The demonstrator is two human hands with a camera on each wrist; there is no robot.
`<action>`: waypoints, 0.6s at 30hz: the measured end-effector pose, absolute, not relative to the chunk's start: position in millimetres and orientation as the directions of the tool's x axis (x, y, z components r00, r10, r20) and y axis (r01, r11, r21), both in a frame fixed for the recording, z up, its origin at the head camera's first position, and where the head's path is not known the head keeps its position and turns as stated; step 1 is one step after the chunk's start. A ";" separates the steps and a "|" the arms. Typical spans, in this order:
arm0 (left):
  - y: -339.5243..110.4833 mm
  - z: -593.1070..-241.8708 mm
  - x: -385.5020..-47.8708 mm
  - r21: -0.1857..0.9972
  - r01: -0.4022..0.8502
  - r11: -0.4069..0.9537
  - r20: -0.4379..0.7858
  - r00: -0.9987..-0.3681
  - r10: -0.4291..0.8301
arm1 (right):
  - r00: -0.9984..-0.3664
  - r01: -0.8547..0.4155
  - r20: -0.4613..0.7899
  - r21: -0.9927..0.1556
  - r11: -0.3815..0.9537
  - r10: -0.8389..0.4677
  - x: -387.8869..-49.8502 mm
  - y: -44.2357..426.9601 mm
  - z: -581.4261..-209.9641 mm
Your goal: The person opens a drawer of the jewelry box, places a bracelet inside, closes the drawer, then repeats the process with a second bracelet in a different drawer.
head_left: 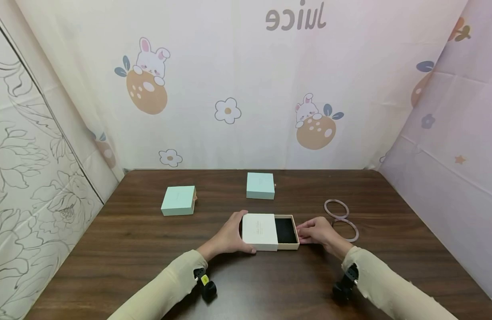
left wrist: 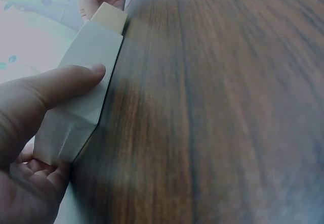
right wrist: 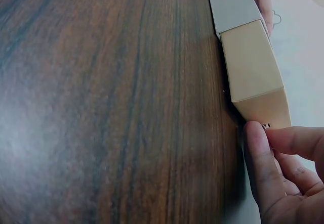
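A white drawer-style gift box lies at the middle of the table, its sleeve (head_left: 259, 232) to the left and its cream inner drawer (head_left: 288, 246) sticking partly out to the right. Black lining (head_left: 285, 230) shows inside the drawer. My left hand (head_left: 230, 235) grips the sleeve from its left end, thumb (left wrist: 76, 82) along the near side and fingers behind. At the drawer's right end, my right hand (head_left: 319, 232) pinches a small pull tab between thumb and forefinger; the fingertips (right wrist: 257, 138) hide most of it.
Two mint-green boxes stand farther back, one box (head_left: 179, 201) at the left and another box (head_left: 260, 186) near the back middle. Two pale pink rings, a far ring (head_left: 326, 206) and a near ring (head_left: 357, 231), overlap beyond my right hand. A printed curtain (head_left: 230, 66) hangs behind the table (head_left: 122, 249).
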State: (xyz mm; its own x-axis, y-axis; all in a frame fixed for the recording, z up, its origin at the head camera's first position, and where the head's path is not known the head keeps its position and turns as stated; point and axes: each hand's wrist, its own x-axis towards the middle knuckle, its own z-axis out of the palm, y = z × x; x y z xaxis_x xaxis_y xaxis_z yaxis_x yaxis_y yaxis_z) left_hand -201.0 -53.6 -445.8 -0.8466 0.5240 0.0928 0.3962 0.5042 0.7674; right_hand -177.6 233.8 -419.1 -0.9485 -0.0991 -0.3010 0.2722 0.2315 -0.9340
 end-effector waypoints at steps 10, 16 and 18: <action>-53.4 -445.3 -200.5 0.769 0.398 0.500 0.093 -0.844 0.528 | -0.946 0.279 -0.308 -0.932 0.234 -0.098 -176.6 237.5 -418.6; -53.3 -446.0 -201.0 0.764 0.397 0.509 0.092 -0.847 0.523 | -0.947 0.273 -0.302 -0.935 0.226 -0.107 -176.5 239.2 -419.2; -53.3 -446.2 -201.0 0.766 0.396 0.507 0.091 -0.847 0.524 | -0.947 0.273 -0.302 -0.935 0.225 -0.106 -176.4 239.9 -419.7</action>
